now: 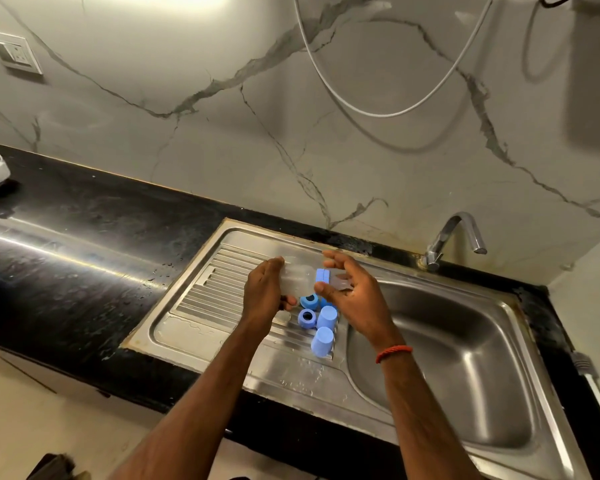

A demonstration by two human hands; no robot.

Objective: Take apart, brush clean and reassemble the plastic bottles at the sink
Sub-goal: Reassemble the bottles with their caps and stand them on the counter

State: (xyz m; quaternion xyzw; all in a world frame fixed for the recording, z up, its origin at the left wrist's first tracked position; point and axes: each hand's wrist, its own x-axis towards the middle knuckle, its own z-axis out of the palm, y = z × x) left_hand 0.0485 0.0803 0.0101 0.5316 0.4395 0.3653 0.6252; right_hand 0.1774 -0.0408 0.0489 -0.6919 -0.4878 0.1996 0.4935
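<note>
Head view: both hands are raised over the ribbed steel drainboard (201, 292) of a stainless sink, holding one clear plastic bottle (297, 278) sideways between them. The left hand (264, 289) has its grip clamped round the bottle's body, fingers wrapped over the top and thumb below. The right hand (354, 296) curls round the neck end, where a blue ribbed collar (322, 276) sits; its thumb is under the collar and its fingers arch over it, so this grip closes on the collar. A clear part beyond the collar lies against the right palm, too blurred to name.

Under the hands, on the drainboard, lie two blue plastic rings (307, 318) and, just beside them, two pale blue cups (322, 341), mouth down. A red thread band (394, 353) circles the right wrist. The sink basin (447, 358) lies to the right, with a chrome tap (454, 237) behind it. The black stone worktop (66, 237) stretches left, wet in patches.
</note>
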